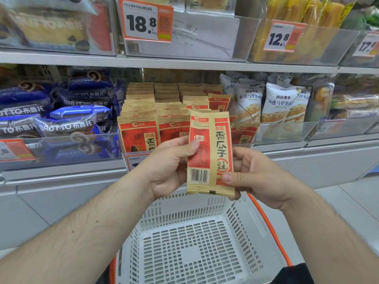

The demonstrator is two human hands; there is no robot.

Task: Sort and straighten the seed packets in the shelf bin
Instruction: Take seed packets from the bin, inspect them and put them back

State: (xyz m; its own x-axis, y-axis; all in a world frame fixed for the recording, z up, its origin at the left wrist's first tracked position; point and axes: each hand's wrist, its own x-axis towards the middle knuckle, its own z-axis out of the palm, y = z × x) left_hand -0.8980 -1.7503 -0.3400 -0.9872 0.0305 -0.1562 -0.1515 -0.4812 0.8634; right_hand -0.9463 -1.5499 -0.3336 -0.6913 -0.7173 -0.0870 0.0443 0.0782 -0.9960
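Kraft-paper seed packet (210,152), held upright with its back and barcode showing, is pinched between left hand (170,167) at nine o'clock and right hand (258,179) at four, thumbs on its face, apparently for checking before rejoining the upright rows in the shelf bin (164,107) at twelve; a white basket (242,218) waits below.

The held packet (210,152) hides part of the bin's front row (139,136); the price label (134,161) below sits behind the left hand (168,167); the basket (196,242) is cut off below.
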